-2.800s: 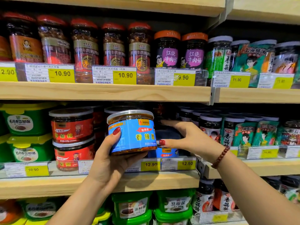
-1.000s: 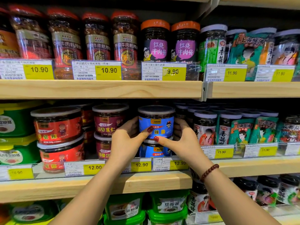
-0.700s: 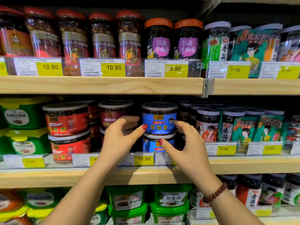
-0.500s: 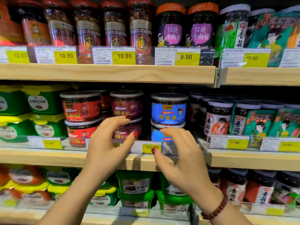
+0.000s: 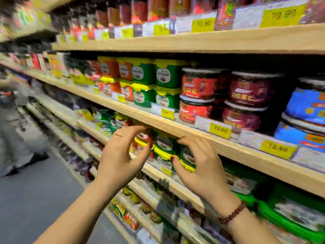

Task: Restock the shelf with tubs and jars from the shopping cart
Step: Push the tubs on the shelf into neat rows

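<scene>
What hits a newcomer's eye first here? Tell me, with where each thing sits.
The left hand and right hand hover empty, fingers loosely curled, at centre before the wooden shelf edge. On the middle shelf, stacked blue tubs stand at far right, green tubs with yellow lids further left.

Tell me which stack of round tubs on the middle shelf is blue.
The rightmost stack, above the 12.90 tag; the maroon stack and red stack sit left.
</scene>
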Action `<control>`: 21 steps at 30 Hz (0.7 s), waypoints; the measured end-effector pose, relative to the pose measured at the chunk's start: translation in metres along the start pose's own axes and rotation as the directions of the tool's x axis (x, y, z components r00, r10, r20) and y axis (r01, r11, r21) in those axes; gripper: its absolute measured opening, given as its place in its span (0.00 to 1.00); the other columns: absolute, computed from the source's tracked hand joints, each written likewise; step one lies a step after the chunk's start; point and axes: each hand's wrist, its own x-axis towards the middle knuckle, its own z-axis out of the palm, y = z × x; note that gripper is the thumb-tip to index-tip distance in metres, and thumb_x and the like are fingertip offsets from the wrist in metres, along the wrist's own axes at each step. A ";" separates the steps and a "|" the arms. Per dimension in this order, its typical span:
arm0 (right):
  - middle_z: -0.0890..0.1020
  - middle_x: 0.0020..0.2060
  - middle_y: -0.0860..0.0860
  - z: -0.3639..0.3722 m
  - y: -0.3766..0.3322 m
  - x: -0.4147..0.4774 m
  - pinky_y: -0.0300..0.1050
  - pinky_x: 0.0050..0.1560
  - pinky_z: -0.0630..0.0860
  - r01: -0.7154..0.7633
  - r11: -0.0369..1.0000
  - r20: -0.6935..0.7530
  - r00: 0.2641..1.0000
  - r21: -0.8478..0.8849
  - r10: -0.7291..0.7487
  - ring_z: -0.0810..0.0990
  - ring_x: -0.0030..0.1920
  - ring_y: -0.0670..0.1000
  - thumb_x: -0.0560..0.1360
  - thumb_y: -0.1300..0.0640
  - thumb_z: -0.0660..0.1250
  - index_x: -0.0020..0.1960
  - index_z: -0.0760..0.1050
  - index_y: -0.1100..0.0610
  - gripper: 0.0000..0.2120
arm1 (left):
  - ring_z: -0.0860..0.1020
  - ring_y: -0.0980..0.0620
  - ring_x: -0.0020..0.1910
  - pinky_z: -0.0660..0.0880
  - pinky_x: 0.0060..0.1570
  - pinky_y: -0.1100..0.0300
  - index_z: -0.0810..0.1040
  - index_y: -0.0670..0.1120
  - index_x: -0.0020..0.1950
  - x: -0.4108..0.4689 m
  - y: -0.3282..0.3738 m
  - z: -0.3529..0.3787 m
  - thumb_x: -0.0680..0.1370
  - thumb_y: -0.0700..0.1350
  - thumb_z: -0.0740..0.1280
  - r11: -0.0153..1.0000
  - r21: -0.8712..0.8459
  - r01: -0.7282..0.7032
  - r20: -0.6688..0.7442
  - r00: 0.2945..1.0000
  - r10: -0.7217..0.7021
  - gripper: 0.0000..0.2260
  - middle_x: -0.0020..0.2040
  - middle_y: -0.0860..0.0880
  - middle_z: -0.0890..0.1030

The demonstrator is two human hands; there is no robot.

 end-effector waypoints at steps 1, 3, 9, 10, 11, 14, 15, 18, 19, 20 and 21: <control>0.80 0.50 0.47 0.011 -0.006 0.003 0.46 0.56 0.74 0.011 1.000 0.014 1.000 0.010 -0.011 0.76 0.54 0.51 0.71 0.46 0.64 0.56 0.77 0.54 0.18 | 0.75 0.55 0.55 0.65 0.56 0.71 0.77 0.46 0.59 -0.004 -0.011 -0.008 0.73 0.52 0.64 0.999 0.028 0.017 0.002 1.000 -0.017 0.18 0.55 0.52 0.80; 0.79 0.50 0.47 0.032 -0.016 0.011 0.46 0.54 0.75 0.035 0.999 0.039 0.999 0.007 -0.035 0.75 0.53 0.49 0.70 0.46 0.63 0.56 0.76 0.53 0.18 | 0.74 0.55 0.56 0.65 0.56 0.70 0.77 0.46 0.59 -0.011 -0.032 -0.022 0.73 0.52 0.64 0.996 0.081 0.045 -0.011 0.999 -0.044 0.18 0.55 0.50 0.80; 0.79 0.53 0.43 0.093 -0.047 0.043 0.49 0.57 0.75 0.027 0.999 0.133 0.991 0.034 -0.032 0.74 0.57 0.45 0.71 0.43 0.62 0.59 0.76 0.51 0.20 | 0.74 0.53 0.59 0.69 0.56 0.62 0.74 0.48 0.63 -0.018 -0.103 -0.056 0.73 0.58 0.58 0.967 0.208 0.146 0.001 0.989 -0.150 0.23 0.58 0.51 0.79; 0.78 0.53 0.43 0.104 -0.053 0.050 0.48 0.56 0.75 0.032 0.999 0.142 0.989 0.030 -0.036 0.74 0.57 0.45 0.71 0.43 0.62 0.59 0.76 0.50 0.20 | 0.74 0.52 0.60 0.69 0.56 0.61 0.74 0.49 0.64 -0.018 -0.117 -0.061 0.73 0.58 0.58 0.963 0.220 0.156 0.004 0.987 -0.161 0.23 0.59 0.51 0.78; 0.78 0.53 0.43 0.116 -0.059 0.057 0.48 0.56 0.75 0.037 0.999 0.148 0.988 0.025 -0.041 0.74 0.57 0.46 0.71 0.43 0.62 0.58 0.76 0.50 0.20 | 0.74 0.52 0.60 0.69 0.56 0.61 0.73 0.49 0.65 -0.017 -0.132 -0.067 0.73 0.58 0.58 0.959 0.231 0.161 0.004 0.986 -0.167 0.24 0.59 0.51 0.78; 0.78 0.53 0.44 0.148 -0.080 0.079 0.47 0.56 0.74 0.036 0.999 0.161 0.986 0.009 -0.037 0.73 0.56 0.46 0.70 0.41 0.60 0.59 0.76 0.50 0.22 | 0.75 0.51 0.60 0.70 0.57 0.60 0.73 0.48 0.65 -0.011 -0.174 -0.085 0.73 0.58 0.58 0.954 0.254 0.158 0.014 0.986 -0.167 0.24 0.60 0.51 0.78; 0.78 0.53 0.44 0.158 -0.086 0.087 0.47 0.55 0.74 0.030 1.000 0.158 0.987 0.003 -0.030 0.73 0.56 0.46 0.70 0.41 0.59 0.59 0.75 0.50 0.23 | 0.75 0.51 0.60 0.71 0.57 0.60 0.73 0.48 0.65 -0.008 -0.187 -0.091 0.73 0.58 0.58 0.954 0.258 0.155 0.015 0.986 -0.165 0.24 0.60 0.51 0.78; 0.78 0.51 0.44 0.187 -0.104 0.111 0.46 0.54 0.74 0.022 1.000 0.135 0.991 0.007 -0.023 0.74 0.54 0.47 0.69 0.41 0.59 0.58 0.76 0.51 0.22 | 0.75 0.50 0.61 0.70 0.58 0.59 0.72 0.48 0.66 0.004 -0.225 -0.109 0.73 0.58 0.57 0.951 0.271 0.148 0.004 0.988 -0.155 0.25 0.61 0.50 0.77; 0.79 0.51 0.44 0.196 -0.109 0.118 0.45 0.54 0.74 0.020 1.000 0.136 0.991 0.009 -0.021 0.75 0.54 0.48 0.69 0.41 0.60 0.58 0.76 0.51 0.22 | 0.74 0.50 0.61 0.71 0.59 0.58 0.72 0.48 0.66 0.008 -0.237 -0.113 0.73 0.58 0.57 0.950 0.273 0.149 0.000 0.988 -0.155 0.25 0.61 0.50 0.77; 0.79 0.51 0.45 0.205 -0.113 0.125 0.46 0.54 0.74 0.018 1.000 0.135 0.991 0.010 -0.019 0.75 0.54 0.49 0.68 0.41 0.60 0.57 0.76 0.51 0.22 | 0.74 0.50 0.61 0.71 0.59 0.57 0.72 0.48 0.66 0.012 -0.248 -0.118 0.73 0.58 0.57 0.950 0.276 0.148 -0.002 0.988 -0.154 0.25 0.61 0.50 0.77; 0.79 0.51 0.45 0.213 -0.117 0.132 0.46 0.54 0.74 0.020 1.000 0.133 0.991 0.006 -0.020 0.75 0.54 0.49 0.68 0.41 0.60 0.57 0.76 0.52 0.22 | 0.74 0.50 0.62 0.71 0.59 0.57 0.72 0.48 0.66 0.016 -0.258 -0.121 0.73 0.58 0.57 0.948 0.282 0.146 -0.002 0.988 -0.151 0.25 0.61 0.50 0.77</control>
